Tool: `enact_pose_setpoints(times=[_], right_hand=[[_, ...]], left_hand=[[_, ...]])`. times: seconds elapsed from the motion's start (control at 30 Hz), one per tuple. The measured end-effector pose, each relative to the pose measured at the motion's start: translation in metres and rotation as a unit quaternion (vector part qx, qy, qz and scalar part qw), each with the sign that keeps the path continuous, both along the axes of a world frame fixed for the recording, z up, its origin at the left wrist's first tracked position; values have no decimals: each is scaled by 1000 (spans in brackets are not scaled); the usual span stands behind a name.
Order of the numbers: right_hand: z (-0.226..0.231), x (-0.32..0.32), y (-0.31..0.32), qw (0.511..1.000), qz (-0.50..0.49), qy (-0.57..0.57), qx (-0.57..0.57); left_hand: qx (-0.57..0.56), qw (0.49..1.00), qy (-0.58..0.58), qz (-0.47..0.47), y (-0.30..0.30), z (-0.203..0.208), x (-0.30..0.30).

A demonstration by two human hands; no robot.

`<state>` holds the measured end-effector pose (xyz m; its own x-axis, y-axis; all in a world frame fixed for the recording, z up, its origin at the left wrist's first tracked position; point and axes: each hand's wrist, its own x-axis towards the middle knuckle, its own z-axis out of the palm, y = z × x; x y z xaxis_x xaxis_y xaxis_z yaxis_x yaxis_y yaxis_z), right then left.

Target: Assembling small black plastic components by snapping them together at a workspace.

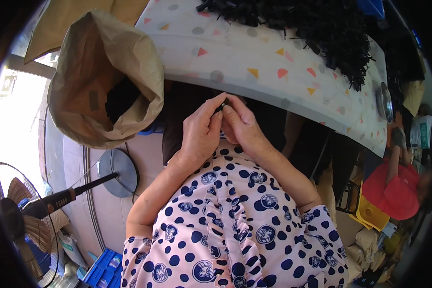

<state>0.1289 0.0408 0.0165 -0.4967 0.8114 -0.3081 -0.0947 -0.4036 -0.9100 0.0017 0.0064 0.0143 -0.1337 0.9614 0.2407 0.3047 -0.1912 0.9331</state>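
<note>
Close together in front of my chest, just off the table's near edge, both my hands are closed on one small black piece (221,106). My left hand (200,128) pinches it between thumb and fingers. From the other side, my right hand (244,126) presses its thumb and fingertips against the same piece. The fingers cover most of it, so its exact kind cannot be made out. A large heap of short black pieces (302,21) lies on the far part of the table (235,60), which has a white patterned cover.
An open brown paper bag (141,60) with black contents (121,100) stands left of the table. A fan (21,211) and blue crate (103,270) are at lower left. A round metal dish (384,102) sits by the table's right end, near another person in red (393,192).
</note>
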Motion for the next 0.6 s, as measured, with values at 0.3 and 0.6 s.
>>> enact_pose_setpoints(times=[0.3,0.6], right_hand=[[-6,2,42,989,110,9,98],[5,113,226,672,-200,-461,544]], left_hand=[[-11,998,40,46,2,13,-27],[-128,924,287,218,-12,10,-189]])
